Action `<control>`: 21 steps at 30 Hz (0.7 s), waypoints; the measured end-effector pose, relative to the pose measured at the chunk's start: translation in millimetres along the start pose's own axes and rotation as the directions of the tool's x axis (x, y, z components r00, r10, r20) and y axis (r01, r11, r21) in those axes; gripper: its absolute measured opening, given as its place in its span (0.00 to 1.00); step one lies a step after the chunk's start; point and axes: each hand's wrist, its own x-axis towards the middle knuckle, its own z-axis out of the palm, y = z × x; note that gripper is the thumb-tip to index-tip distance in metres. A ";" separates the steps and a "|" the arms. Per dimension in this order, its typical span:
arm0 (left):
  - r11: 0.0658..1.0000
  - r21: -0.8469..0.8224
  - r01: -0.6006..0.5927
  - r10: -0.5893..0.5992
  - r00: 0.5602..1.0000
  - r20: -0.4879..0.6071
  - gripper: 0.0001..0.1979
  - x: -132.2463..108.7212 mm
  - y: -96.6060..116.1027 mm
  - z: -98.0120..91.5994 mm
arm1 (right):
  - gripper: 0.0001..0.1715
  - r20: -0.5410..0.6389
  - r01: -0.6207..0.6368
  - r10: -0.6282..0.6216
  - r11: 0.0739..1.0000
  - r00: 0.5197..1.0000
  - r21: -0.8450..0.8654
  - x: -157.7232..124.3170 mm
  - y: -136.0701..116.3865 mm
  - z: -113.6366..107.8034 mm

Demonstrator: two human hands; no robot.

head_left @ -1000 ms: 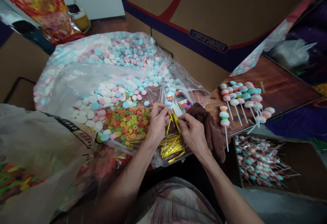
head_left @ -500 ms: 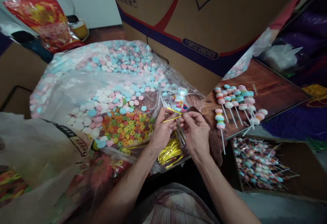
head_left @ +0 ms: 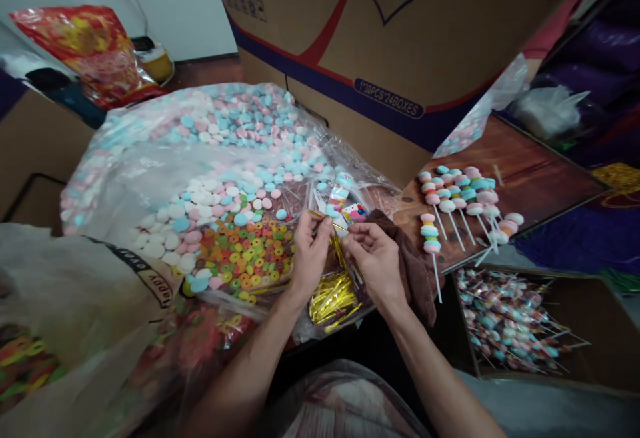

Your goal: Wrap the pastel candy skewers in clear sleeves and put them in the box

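Brown table (head_left: pixel 545 165) and a tall cardboard carton (head_left: pixel 320 45) frame our work, the carton standing behind it.

Our left hand (head_left: pixel 311 251) has its thumb and forefinger pinched on a thin gold tie (head_left: pixel 339 227), which stretches across the gap towards our other hand. Our right hand (head_left: pixel 374 258) has its thumb and fingertips drawn close at that tie's far end, though we cannot tell whether they grip it. So the tie lies between our two hands, at fingertip height. Just past our fingertips lies a wrapped stack of sweets (head_left: pixel 341 188); we cannot tell whether our left hand touches it.

Below and between our wrists sits a heap of gold ties (head_left: pixel 334 299). Beside our right hand lies a crumpled brown cloth (head_left: pixel 415 275). Left of our left hand spread small coloured ring sweets (head_left: pixel 250 251), and past them round pink, blue and white sweets (head_left: pixel 205 198) spill from a big clear bag (head_left: pixel 135 165).

Farther right, sweets on sticks (head_left: pixel 463 195) lie grouped on the table, above an open box (head_left: pixel 595 331) holding many wrapped sticks (head_left: pixel 515 321). Far left are a pale plastic bag (head_left: pixel 85 291) and, farther back, a red packet (head_left: pixel 95 51).
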 end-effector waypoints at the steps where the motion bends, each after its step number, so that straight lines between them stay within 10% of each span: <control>1: 0.997 0.058 -0.060 0.060 0.998 -0.009 0.09 1.5 2.1 -3.0 | 0.15 0.024 0.007 -0.006 0.998 1.000 -0.059 -0.5 -1.3 -1.1; 7: 0.979 0.121 -0.162 0.144 0.979 0.147 0.07 -0.1 3.4 -2.8 | 0.11 0.058 0.132 -0.124 0.978 0.991 -0.164 -3.9 -11.2 -1.0; 12: 0.974 -0.147 0.173 -0.138 0.966 0.220 0.12 -4.7 1.4 5.5 | 0.08 0.039 0.149 -0.145 0.982 0.989 -0.120 -4.5 -6.4 0.0; 17: 0.692 -0.307 0.653 -0.470 0.731 0.495 0.14 -6.6 19.2 -1.0 | 0.09 0.221 0.213 -0.190 0.973 0.957 -0.087 -4.2 -16.1 -18.3; 21: 0.594 -0.219 0.774 -0.539 0.585 0.606 0.15 -13.3 27.3 1.8 | 0.09 0.378 0.306 -0.230 0.939 0.897 -0.156 -1.4 -31.3 -35.7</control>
